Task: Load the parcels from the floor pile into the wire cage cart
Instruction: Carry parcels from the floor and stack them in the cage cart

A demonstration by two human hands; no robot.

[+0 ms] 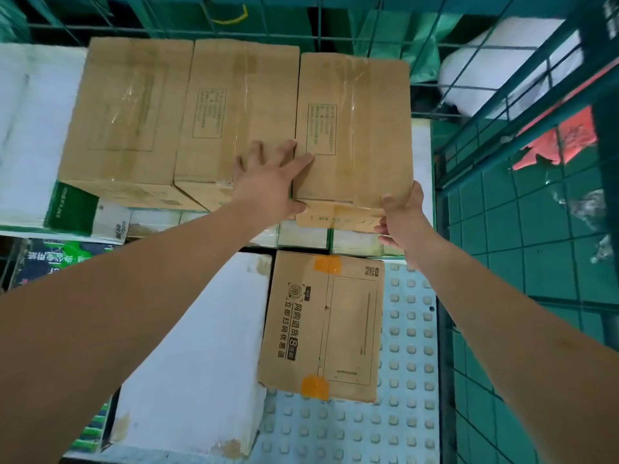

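Note:
Three taped brown cardboard parcels stand side by side inside the green wire cage cart (475, 95). I hold the rightmost parcel (355, 128) with both hands. My left hand (268, 182) lies spread on its left edge, fingers straight on the top face and thumb under the near corner. My right hand (400, 216) grips its near right corner, thumb on top and fingers curled beneath. The middle parcel (234, 112) and the left parcel (127, 112) sit tight against it.
White packs (301, 234) lie under the three parcels. A printed brown box (325, 326) and a white box (201, 356) rest on the studded cart floor (405, 363). A large white parcel (30, 128) stands at left. Green mesh walls close off the right and back.

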